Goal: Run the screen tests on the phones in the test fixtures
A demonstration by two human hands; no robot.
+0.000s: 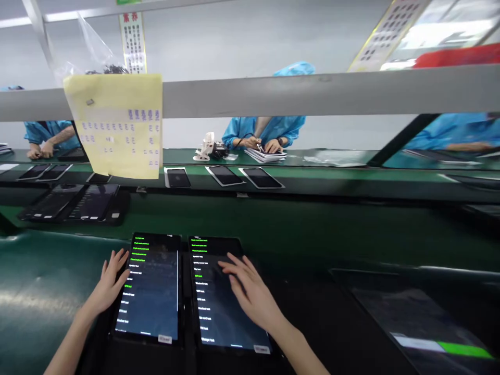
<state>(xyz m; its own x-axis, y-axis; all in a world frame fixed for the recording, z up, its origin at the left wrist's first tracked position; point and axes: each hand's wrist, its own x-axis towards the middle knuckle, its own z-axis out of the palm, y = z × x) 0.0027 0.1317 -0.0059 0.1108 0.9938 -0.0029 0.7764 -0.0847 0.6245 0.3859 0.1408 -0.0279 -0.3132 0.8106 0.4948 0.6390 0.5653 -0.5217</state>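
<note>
A: What is recorded at the lower centre of the frame?

B: Two tablets are listed, laid side by side on the dark green bench (35, 291). The left tablet (150, 286) and the right tablet (224, 297) are both lit, and a column of test lines is shown on each screen, the upper lines in green, the lower in white.

A: How are the hands entered?

B: The left hand (107, 284) is laid flat at the left edge of the left tablet, fingers spread and open; nothing is held. The right hand (248, 289) is spread open over the upper half of the right tablet's screen, fingertips on or just above the glass; contact cannot be told for certain. Nothing is gripped by it.

A: And elsewhere?

B: A third tablet (425, 323), with a green bar on its screen, is noted at the lower right. Dark devices (224, 176) are set in a row on the conveyor across the middle. A yellow sheet (117, 125) is hung from the grey rail (312, 94) at the upper left. Beyond the conveyor, a person in a blue smock (269, 130) is seen at the centre, hands on a stack of devices; further blue sleeves are seen at the far left and far right.
</note>
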